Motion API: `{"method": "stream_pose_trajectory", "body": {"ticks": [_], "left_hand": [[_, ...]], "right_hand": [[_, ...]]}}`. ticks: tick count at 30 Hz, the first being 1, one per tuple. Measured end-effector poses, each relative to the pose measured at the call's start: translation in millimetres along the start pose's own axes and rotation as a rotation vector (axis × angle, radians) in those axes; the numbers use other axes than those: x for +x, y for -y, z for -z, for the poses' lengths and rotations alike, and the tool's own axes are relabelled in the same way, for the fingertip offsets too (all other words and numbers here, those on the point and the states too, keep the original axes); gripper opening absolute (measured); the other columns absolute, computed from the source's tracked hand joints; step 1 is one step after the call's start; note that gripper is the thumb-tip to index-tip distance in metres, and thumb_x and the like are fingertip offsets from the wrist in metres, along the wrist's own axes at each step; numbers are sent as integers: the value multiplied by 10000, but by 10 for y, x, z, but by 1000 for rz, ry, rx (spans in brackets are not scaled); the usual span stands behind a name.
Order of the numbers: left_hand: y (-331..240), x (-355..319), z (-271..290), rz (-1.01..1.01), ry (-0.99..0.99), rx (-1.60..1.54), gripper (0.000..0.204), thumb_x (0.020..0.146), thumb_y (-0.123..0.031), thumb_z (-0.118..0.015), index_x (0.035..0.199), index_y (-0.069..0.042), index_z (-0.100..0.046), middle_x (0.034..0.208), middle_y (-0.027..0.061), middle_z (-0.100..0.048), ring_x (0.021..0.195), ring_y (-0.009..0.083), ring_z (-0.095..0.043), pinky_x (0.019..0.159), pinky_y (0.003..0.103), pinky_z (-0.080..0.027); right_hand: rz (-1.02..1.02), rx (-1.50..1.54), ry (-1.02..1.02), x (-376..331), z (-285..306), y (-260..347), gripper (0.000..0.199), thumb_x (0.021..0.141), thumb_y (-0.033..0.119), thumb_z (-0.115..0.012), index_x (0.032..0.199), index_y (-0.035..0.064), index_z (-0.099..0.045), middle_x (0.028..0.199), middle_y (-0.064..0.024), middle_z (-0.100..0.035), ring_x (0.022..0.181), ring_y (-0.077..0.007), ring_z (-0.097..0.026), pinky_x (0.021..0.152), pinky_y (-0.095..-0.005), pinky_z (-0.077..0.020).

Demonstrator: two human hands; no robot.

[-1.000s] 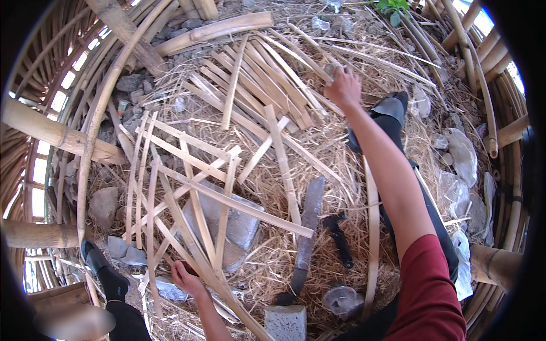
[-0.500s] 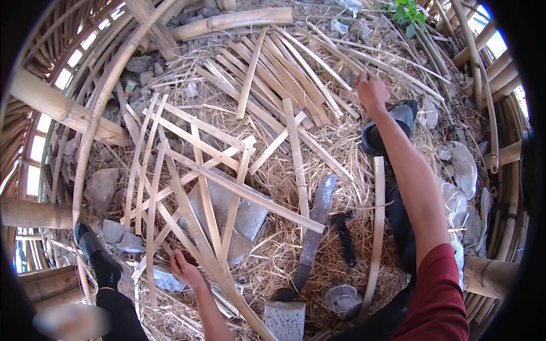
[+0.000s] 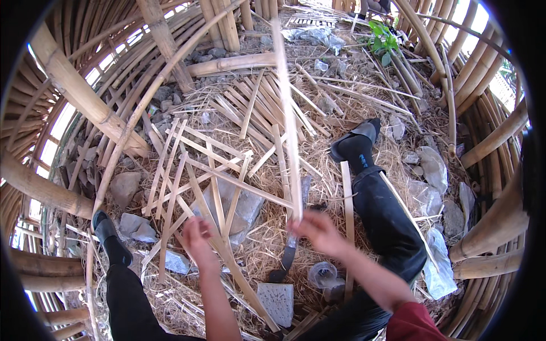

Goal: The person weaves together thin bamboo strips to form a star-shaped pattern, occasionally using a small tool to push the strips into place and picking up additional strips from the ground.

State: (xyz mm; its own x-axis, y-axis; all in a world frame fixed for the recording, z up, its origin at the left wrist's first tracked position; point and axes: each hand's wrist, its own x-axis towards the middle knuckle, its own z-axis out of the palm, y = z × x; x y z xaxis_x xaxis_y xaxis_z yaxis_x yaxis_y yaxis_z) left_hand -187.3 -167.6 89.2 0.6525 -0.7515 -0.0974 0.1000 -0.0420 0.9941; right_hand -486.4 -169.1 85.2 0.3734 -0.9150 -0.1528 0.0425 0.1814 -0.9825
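My right hand (image 3: 318, 232) grips the lower end of a long bamboo strip (image 3: 287, 125), which stands up steeply and is blurred by motion. My left hand (image 3: 200, 241) hovers over woven bamboo strips (image 3: 196, 179), its fingers loosely curled and apart with nothing visible in them. The strips cross in a loose lattice above a flat stone slab (image 3: 249, 213). A large knife (image 3: 291, 253) lies beside my right hand, its blade partly covered by the strips. Farther off is a pile of loose bamboo strips (image 3: 267, 108).
A pale block (image 3: 276, 301) and a clear plastic cup (image 3: 322, 275) sit near my legs. Bamboo poles (image 3: 96, 99) and a slatted wall curve round the left; more poles (image 3: 495, 227) flank the right. Straw, rocks and plastic bags (image 3: 439, 264) litter the ground.
My right hand has come back from the far pile toward me, bringing a bamboo strip with it. My left hand has risen slightly. The view has tilted upward.
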Motion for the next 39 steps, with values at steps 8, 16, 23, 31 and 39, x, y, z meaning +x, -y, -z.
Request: {"method": "stream_pose_trajectory", "body": {"ticks": [8,16,23,31,39], "left_hand": [[-451,-769,-490,306,467,-186,408,1102,-385,-447,1162,-16,-611,852,65,-653,661,157,-597,612,303,-489],[-457,-919,-294,2,408,234,413,1089,-416,-487,1001,-41,-636,703,14,-576,527,76,-470,454,217,-398],[-335,-261,204,-185,366,544,416,1064,-359,-561,856,-8,-645,668,18,-577,588,94,-489,566,286,-391],[-447,520,401,-177,312,569,378,1073,-337,-547,871,-25,-616,640,12,-547,557,83,-490,514,264,-397],[7,693,465,-6,95,319,377,1084,-382,-510,935,-49,-604,663,14,-503,494,83,-432,453,236,-329]], "right_hand": [[-192,143,288,-1406,-1099,-834,355,1069,282,-589,1254,-14,-653,1138,-64,-716,1008,-142,-654,871,-309,-528],[-37,-224,-98,-868,-308,-535,504,999,395,-667,1312,3,-616,1233,-166,-694,1062,-237,-690,912,-377,-554],[-124,-612,-532,709,1095,-256,409,967,335,-642,1141,-33,-676,1080,-251,-716,1057,-393,-693,924,-453,-527],[-59,-1345,-783,2407,2428,-410,192,885,203,-640,1003,68,-708,1032,-217,-730,1045,-403,-679,873,-527,-534],[-79,-1408,-888,2735,2623,-671,224,865,242,-717,1009,79,-662,1052,-187,-720,1043,-396,-685,856,-545,-536]]}}
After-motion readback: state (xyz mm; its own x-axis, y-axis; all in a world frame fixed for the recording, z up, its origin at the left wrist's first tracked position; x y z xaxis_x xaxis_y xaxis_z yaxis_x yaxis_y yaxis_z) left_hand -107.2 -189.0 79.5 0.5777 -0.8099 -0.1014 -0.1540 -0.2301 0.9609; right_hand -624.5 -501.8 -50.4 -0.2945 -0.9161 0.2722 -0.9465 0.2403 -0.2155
